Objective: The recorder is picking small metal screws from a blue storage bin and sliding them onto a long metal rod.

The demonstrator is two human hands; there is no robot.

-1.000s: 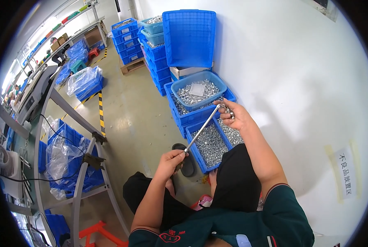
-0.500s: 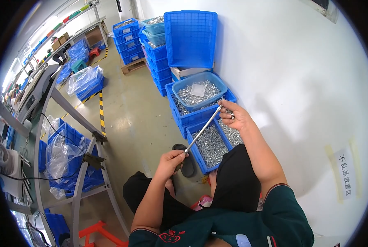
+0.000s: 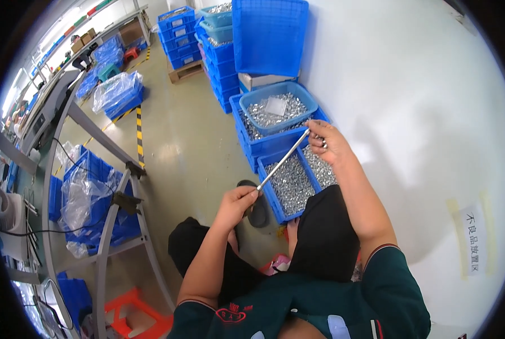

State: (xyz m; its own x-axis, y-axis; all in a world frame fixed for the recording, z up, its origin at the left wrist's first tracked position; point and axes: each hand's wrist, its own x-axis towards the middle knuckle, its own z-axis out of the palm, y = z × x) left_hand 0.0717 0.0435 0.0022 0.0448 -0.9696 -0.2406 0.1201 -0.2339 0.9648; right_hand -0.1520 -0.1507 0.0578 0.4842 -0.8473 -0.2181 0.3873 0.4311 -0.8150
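Observation:
A thin silver metal rod (image 3: 284, 159) slants up to the right between my two hands. My left hand (image 3: 234, 208) is closed round its lower end, above my left knee. My right hand (image 3: 332, 144) pinches the upper end, and small shiny metal pieces show at its curled fingers, too small to make out. Beneath the rod stands a blue bin (image 3: 273, 199) full of small silver metal parts (image 3: 291, 186). A second bin of like parts (image 3: 318, 164) sits to its right, partly hidden by my right arm.
Behind, a light blue basket (image 3: 249, 113) of metal parts rests on stacked blue crates (image 3: 253, 149). An upright empty blue crate (image 3: 269, 39) leans by the white wall (image 3: 399, 101). At left are a grey-framed workbench (image 3: 108, 254), plastic-covered crates (image 3: 91, 195) and a red stool (image 3: 136, 316).
The view has tilted slightly, so the bins and crates sit higher in it. Both hands keep their hold on the rod, which stays at about the same slant.

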